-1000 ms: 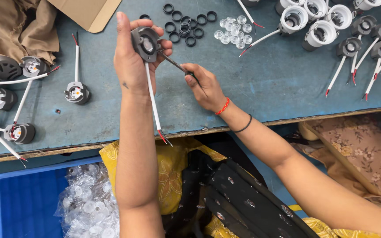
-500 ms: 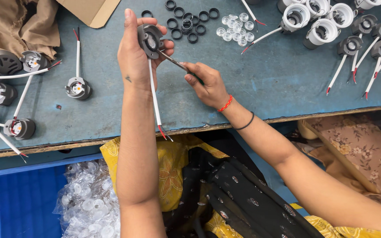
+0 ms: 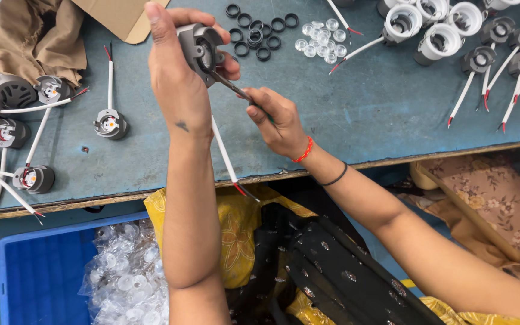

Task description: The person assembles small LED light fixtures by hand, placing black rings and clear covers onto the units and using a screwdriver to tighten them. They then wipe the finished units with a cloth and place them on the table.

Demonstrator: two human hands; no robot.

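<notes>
Grey round metal lamp housing [image 3: 201, 51] sits clamped in the left hand [image 3: 176, 78], raised over the blue worktop [image 3: 380, 102]. Right hand [image 3: 278, 117] grips thin dark tweezers [image 3: 233, 87], slanting up-left into its face; white wires [image 3: 227, 159] trail toward the table edge.

I have one view only — the head camera, worn above the work and facing steeply down. It sits close: both forearms fill the centre of frame. The blue worktop [image 3: 392, 108] runs across the upper half, its front edge crossing mid-frame — below that I see the lap and a blue bin [image 3: 37, 271].
</notes>
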